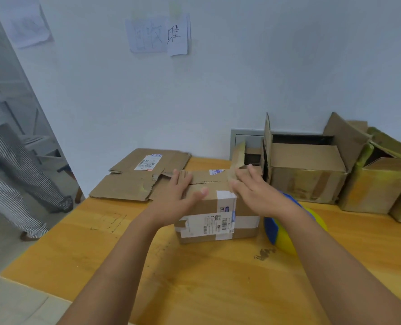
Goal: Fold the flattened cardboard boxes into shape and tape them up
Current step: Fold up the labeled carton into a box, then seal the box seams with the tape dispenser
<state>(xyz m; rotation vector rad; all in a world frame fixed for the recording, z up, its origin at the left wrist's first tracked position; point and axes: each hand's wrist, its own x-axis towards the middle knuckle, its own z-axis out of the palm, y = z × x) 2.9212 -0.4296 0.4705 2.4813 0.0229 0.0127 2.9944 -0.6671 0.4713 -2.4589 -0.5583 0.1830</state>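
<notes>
While both hands press its top flaps, the scene reads:
Box [218, 214]: on the wooden table [101, 254], long axis left-right, labelled side facing the person.
Left hand [178, 195]: fingers straight, flat on the left flap.
Right hand [253, 191]: fingers straight, against the raised right flap [238, 158].
Flattened cardboard [143, 177]: beyond the left hand.

Both forearms outstretched, left hand [179, 195] and right hand [255, 191] flat, fingers straight, palms down.

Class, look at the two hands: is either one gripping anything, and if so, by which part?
Neither grips. The left hand and right hand lie open, fingers straight, pressing the top flaps of the small box.
</notes>
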